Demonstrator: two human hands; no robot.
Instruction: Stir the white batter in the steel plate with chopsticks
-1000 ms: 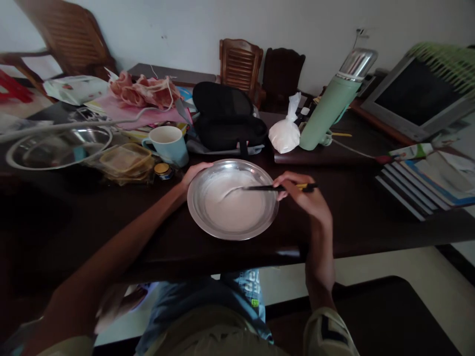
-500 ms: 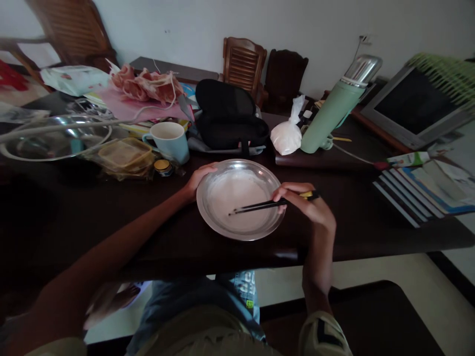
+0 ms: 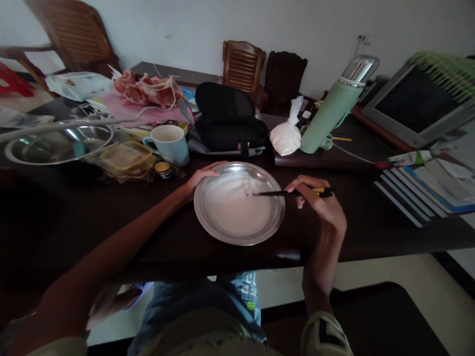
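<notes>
- Head view: the metal bowl (image 3: 240,240) rests on the dark table (image 3: 359,212); probably light, stiff and slick, best held by its rim.
- The bowl contains a pale, seemingly runny mixture (image 3: 237,210).
- Left hand (image 3: 201,178) grips the bowl's far-left rim; right hand (image 3: 315,198), right of the bowl, pinches slim, rigid-looking chopsticks (image 3: 272,193), tips at the mixture.
- Beyond the bowl, right: tied bag (image 3: 285,138) of white contents; left: blue mug (image 3: 172,146), bottom hidden.

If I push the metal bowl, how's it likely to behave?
The metal bowl should stay stiff, as its wall looks like shiny metal. It may slide readily, since the dark table looks smooth, though the left hand at the rim probably steadies it. The pale, wet-looking mixture would likely slosh.
</notes>
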